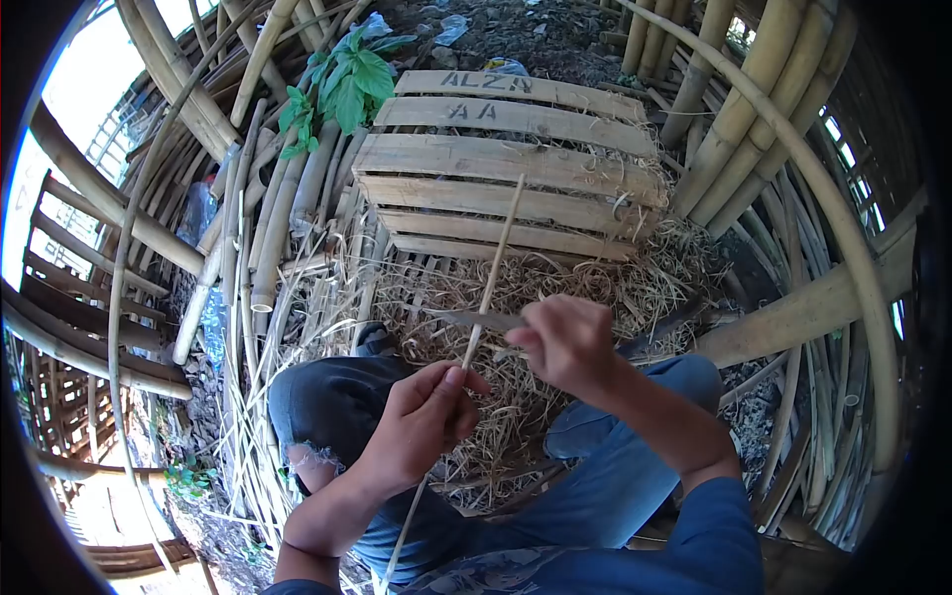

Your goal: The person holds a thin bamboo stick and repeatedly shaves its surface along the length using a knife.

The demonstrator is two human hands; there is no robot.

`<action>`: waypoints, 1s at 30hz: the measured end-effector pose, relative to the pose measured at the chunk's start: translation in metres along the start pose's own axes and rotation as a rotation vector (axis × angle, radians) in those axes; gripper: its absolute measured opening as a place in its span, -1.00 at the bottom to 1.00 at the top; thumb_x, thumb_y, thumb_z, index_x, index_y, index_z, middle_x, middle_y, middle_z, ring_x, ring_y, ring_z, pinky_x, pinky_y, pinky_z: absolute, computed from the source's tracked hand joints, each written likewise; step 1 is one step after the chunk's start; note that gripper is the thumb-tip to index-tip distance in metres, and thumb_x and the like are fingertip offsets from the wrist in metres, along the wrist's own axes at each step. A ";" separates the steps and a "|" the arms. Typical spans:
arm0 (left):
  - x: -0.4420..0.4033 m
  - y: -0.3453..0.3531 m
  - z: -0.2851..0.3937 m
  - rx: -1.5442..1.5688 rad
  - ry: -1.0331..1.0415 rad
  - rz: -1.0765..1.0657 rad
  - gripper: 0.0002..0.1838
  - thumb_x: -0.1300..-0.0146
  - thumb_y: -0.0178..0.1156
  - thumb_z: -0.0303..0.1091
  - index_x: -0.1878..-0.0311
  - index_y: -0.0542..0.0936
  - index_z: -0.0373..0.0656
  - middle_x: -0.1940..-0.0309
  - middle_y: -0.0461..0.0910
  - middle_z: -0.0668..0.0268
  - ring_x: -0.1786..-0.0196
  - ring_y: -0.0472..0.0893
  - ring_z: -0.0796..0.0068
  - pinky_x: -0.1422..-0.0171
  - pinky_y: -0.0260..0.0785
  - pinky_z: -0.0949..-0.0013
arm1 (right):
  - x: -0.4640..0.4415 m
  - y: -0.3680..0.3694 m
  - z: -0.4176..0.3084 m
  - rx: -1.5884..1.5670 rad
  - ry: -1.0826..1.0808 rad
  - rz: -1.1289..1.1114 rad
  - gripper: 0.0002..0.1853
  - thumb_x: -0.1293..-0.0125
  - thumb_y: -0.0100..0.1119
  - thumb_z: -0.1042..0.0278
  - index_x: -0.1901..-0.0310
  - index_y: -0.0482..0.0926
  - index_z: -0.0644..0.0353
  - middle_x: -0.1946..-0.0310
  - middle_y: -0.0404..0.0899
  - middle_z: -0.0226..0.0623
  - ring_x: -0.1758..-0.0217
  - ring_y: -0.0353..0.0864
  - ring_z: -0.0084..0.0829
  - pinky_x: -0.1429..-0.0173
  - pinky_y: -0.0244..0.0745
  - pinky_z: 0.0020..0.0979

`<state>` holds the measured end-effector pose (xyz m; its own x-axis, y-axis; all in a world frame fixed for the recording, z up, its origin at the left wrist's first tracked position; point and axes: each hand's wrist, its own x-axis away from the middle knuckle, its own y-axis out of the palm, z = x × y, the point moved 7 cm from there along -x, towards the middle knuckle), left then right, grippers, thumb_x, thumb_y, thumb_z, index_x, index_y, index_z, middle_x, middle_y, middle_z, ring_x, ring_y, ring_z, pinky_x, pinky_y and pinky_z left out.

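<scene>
My left hand [426, 416] is closed around a thin bamboo stick [499, 253], which slants up and away from my lap toward the wooden crate. Just above and to the right, my right hand [567, 342] is closed on a knife, its handle hidden in the fist. The knife blade [476, 318] points left and crosses the stick a little above my left hand; whether its edge touches the stick I cannot tell. Beneath both hands, a heap of pale shavings [516, 426] covers the ground between my legs.
An upturned slatted wooden crate [506, 154] stands in front, strewn with shavings. Bamboo poles [283, 213] and thin strips [236, 397] lie along the left. Thick bamboo poles [759, 109] lean at the right, with a curved pole [793, 149] before them. A leafy plant [347, 89] grows beside the crate.
</scene>
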<state>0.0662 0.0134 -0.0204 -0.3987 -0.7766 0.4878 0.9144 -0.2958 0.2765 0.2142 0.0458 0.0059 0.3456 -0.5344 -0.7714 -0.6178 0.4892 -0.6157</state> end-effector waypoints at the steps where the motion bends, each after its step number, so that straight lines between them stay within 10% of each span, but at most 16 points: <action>1: 0.000 0.002 -0.001 0.012 0.017 -0.009 -0.68 -0.50 -0.24 -0.24 0.16 0.45 -0.25 0.68 0.26 0.49 0.66 0.16 0.77 0.60 -0.02 0.62 | -0.001 0.001 -0.004 -0.001 0.002 0.001 -0.61 -0.39 -0.03 0.07 0.56 0.37 0.10 0.79 0.25 -0.45 0.79 0.28 -0.55 0.73 0.23 -0.44; 25: 0.005 -0.001 -0.002 0.228 -0.087 -0.063 -0.69 -0.48 -0.19 -0.22 0.28 0.41 -0.23 0.71 0.13 0.53 0.71 0.07 0.73 0.68 -0.11 0.58 | -0.002 0.013 0.026 0.493 -0.359 0.162 -0.49 -0.41 -0.19 -0.12 0.58 0.27 0.10 0.73 0.17 -0.49 0.75 0.26 -0.59 0.73 0.25 -0.52; 27: 0.007 -0.001 -0.001 0.252 -0.097 -0.077 -0.68 -0.48 -0.19 -0.21 0.28 0.42 -0.22 0.71 0.12 0.53 0.71 0.07 0.73 0.68 -0.12 0.58 | -0.001 0.016 0.035 0.581 -0.313 0.172 -0.49 -0.43 -0.26 -0.10 0.58 0.29 0.08 0.80 0.16 -0.55 0.82 0.18 -0.64 0.79 0.17 -0.53; 30: 0.021 0.008 -0.006 0.303 -0.182 -0.137 -0.68 -0.48 -0.19 -0.20 0.28 0.42 -0.22 0.71 0.11 0.54 0.71 0.06 0.74 0.68 -0.12 0.58 | 0.003 0.016 0.129 0.667 0.344 -0.091 -0.54 -0.44 -0.18 0.02 0.48 0.46 0.19 0.87 0.14 -0.46 0.84 0.20 -0.48 0.73 0.23 -0.47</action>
<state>0.0656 -0.0085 -0.0130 -0.5464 -0.6219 0.5609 0.8005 -0.1910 0.5680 0.2965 0.1410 -0.0274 0.0674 -0.7238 -0.6867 -0.0007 0.6882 -0.7255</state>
